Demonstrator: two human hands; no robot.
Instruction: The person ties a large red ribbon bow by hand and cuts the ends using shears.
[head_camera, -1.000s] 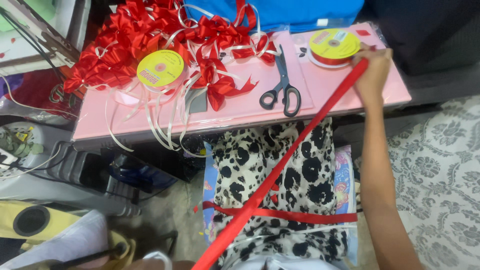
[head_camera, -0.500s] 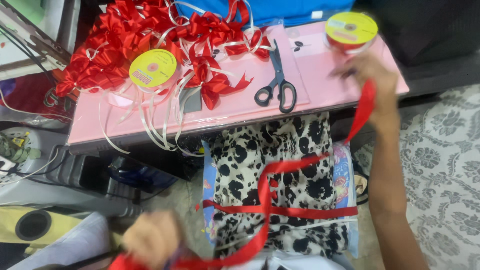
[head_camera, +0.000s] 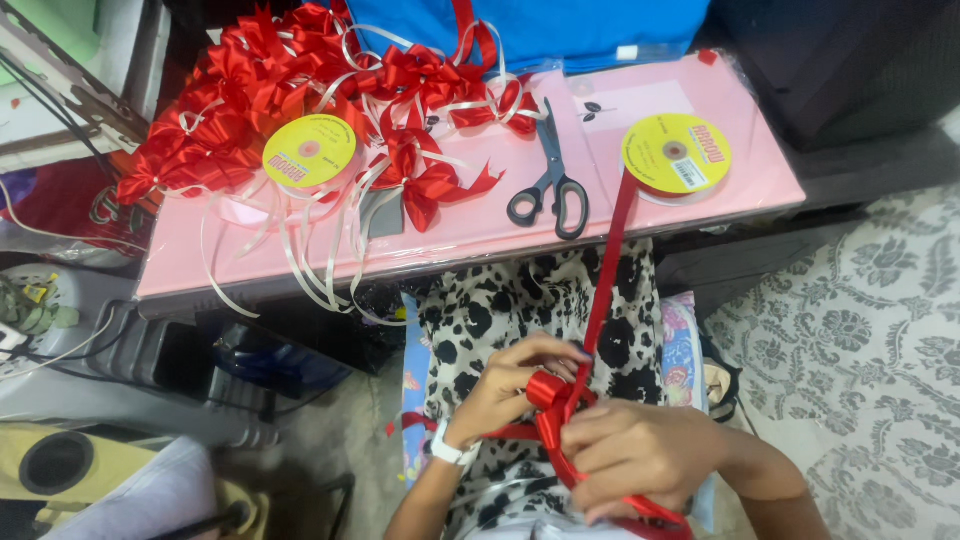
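Both my hands are low in the view over my lap, folding a red ribbon (head_camera: 606, 270) into loops. My left hand (head_camera: 510, 385) pinches the loops from the left. My right hand (head_camera: 640, 452) closes over the ribbon from the right, with a tail running out beneath it. The ribbon runs up from my hands to a ribbon spool with a yellow label (head_camera: 676, 155) on the pink board (head_camera: 740, 195). Black-handled scissors (head_camera: 552, 180) lie on the board to the left of the ribbon.
A heap of finished red bows (head_camera: 300, 90) with cream ribbon tails covers the board's left half, beside a second yellow-labelled spool (head_camera: 309, 152). A black-and-white spotted cloth (head_camera: 500, 310) covers my lap. A patterned grey rug (head_camera: 860, 320) lies at right. Clutter and cables sit at left.
My right hand left the spool and came down to my lap. My left hand rose to meet it. The ribbon, stretched long before, is now gathered into loops between both hands.
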